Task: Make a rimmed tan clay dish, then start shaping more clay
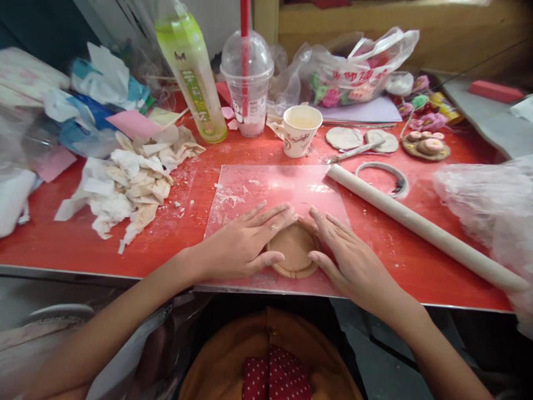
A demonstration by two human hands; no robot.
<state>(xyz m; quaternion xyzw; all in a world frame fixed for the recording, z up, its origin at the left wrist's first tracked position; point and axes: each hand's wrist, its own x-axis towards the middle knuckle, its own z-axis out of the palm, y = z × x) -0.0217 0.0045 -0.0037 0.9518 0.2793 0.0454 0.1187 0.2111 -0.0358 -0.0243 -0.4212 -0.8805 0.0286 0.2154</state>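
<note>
Clay disc [295, 251], tan, round, raised rim, cupped between both hands

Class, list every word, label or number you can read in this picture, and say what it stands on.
Bottle: green label with Chinese characters, too blurred to read.
Plastic bag: red Chinese characters, not legible.
Paper cup: red pattern, no readable text.
Domed plastic cup: small print, too small to read.
</note>
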